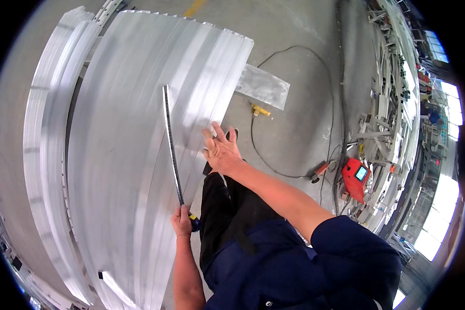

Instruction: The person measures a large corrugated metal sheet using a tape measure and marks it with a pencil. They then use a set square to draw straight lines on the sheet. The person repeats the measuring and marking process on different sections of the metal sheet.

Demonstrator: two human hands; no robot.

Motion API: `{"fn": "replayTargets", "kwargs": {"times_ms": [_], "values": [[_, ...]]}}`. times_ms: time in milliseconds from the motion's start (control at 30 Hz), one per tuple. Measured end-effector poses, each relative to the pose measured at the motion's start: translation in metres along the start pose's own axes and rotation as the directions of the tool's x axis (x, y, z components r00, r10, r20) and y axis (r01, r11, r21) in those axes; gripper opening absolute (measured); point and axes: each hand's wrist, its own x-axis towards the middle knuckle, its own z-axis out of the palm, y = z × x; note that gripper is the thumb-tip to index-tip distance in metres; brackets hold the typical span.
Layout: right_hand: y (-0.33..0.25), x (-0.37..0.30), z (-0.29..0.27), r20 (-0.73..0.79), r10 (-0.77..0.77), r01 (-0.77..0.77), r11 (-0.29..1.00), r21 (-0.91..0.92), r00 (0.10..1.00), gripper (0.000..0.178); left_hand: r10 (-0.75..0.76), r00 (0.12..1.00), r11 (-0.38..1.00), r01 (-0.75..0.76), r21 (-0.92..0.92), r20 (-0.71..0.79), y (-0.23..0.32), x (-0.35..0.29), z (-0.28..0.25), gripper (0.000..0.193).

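My left hand (181, 222) is closed on a tape measure (195, 223) with a dark blue case. Its blade (171, 144) reaches out straight, away from me, over a broad row of long silvery metal profiles (134, 134) lying side by side. My right hand (223, 154) is at the near right edge of these profiles, fingers spread, holding nothing visible. Whether its fingertips touch the metal I cannot tell.
A second stack of profiles (46, 155) runs along the left. Past the right edge, a flat metal plate (266, 87) juts out above a yellow tool (260, 110) on the floor. A cable (331, 93) loops near a red device (355, 178) with a screen. Racks of metal lengths (392, 103) line the right.
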Motion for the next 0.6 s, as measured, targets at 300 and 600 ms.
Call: {"fn": "replayTargets", "kwargs": {"times_ms": [300, 600], "values": [[0.076, 0.062, -0.03, -0.127, 0.215, -0.222, 0.974, -0.042, 0.968, 0.059, -0.012, 1.0, 1.0, 0.012, 0.012, -0.005, -0.001, 0.0, 0.0, 0.033], [0.088, 0.057, -0.033, -0.107, 0.061, -0.073, 0.992, -0.105, 0.992, 0.056, 0.009, 0.999, 0.996, -0.006, 0.089, -0.037, 0.001, -0.002, -0.001, 0.035]]}}
